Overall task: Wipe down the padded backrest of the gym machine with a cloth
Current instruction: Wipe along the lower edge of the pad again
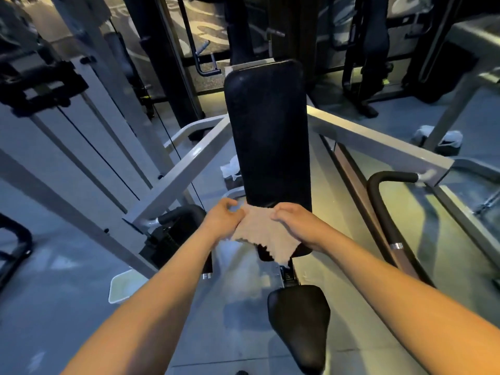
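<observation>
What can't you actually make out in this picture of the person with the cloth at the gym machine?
Head view, the only one:
- Lower end of the backrest: covered by the cloth and both hands.
- Fingertips of the left hand and right hand: curled into the cloth.
- Dirt or wetness on the pad: too dark to tell.
- Seat: near end partly behind the right forearm.

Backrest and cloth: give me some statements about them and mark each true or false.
1. Both hands hold the cloth. True: left hand and right hand each grip it.
2. The cloth is at the top of the backrest. False: it is at the lower end.
3. The cloth is dark blue. False: it is beige.
4. The seat lies nearer the camera than the backrest. True.
5. The backrest padding is white. False: it is black.
</observation>
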